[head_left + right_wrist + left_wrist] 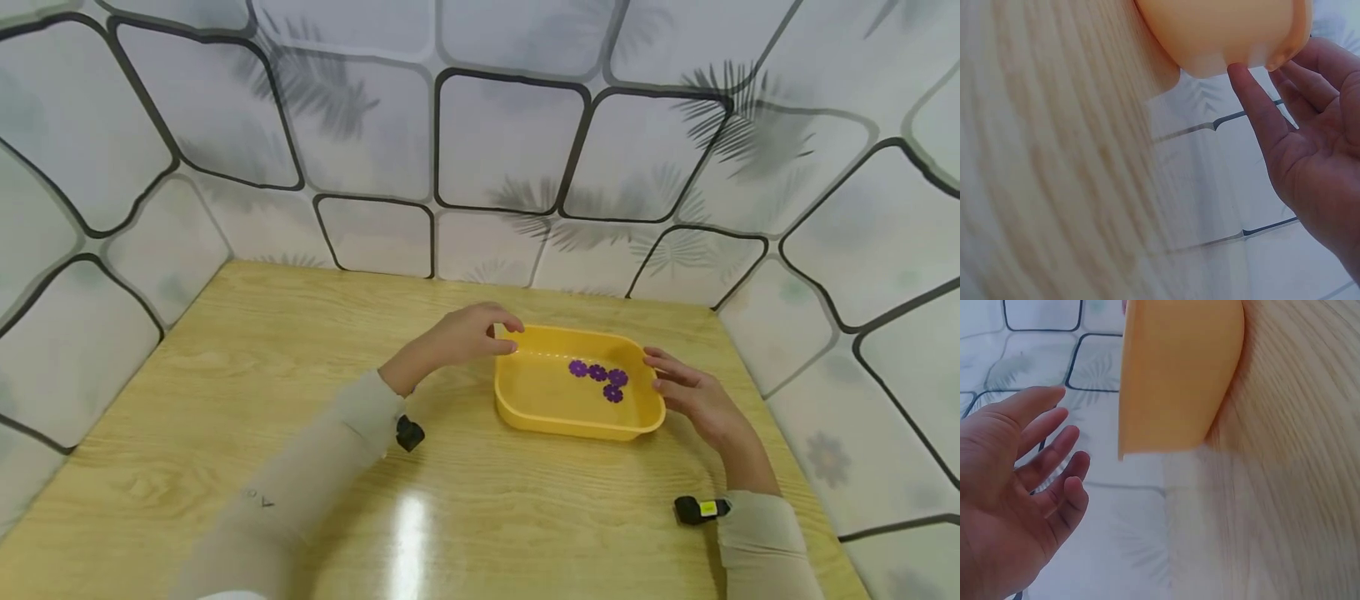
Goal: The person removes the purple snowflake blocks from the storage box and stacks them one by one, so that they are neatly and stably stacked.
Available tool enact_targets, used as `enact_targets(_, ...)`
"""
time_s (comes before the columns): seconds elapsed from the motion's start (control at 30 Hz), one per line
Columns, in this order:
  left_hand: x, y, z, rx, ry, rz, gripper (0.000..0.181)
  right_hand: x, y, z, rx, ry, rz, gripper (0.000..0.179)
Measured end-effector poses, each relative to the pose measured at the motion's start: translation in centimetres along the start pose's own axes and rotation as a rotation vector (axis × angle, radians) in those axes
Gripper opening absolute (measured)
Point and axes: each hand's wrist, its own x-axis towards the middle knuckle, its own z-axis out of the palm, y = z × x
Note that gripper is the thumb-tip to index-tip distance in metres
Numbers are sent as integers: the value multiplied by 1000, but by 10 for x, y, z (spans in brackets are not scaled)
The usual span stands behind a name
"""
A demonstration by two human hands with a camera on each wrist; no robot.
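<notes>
A yellow plastic tray (573,427) with raised sides rests on the wooden table, its long side across my view. Purple flower-shaped pieces (597,372) lie in it, several of them in a bent row. My left hand (472,333) is at the tray's far left corner, thumb and fingers spread apart in a loose curve. The left wrist view shows a gap between that hand (1029,481) and the tray wall (1179,375). At the right end my right hand (693,400) has its fingertips at the rim. One straight finger (1254,100) meets the outer wall in the right wrist view.
The light wood table (285,350) runs back to a wall (510,150) patterned with stone outlines and dark leaves. Similar side walls stand left and right. Each wrist wears a small black camera, one (408,433) at the left and one (696,509) at the right.
</notes>
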Motion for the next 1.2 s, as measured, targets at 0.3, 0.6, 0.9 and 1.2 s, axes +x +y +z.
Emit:
enact_targets(0.3,28,13,30,-31,4,47,34,-3,3,3,-15,0,6,59)
enact_targets(0.6,49,21,59,19,-38,77,33,-4,9,4,-8,-13,-8,58)
enact_targets(0.9,70,32,81,166,-109,-19,36,-2,7,3,9,-9,4,58)
enact_targets(1.2,86,31,99,255,-127,-24,41,-1,1,2,-2,2,1,59)
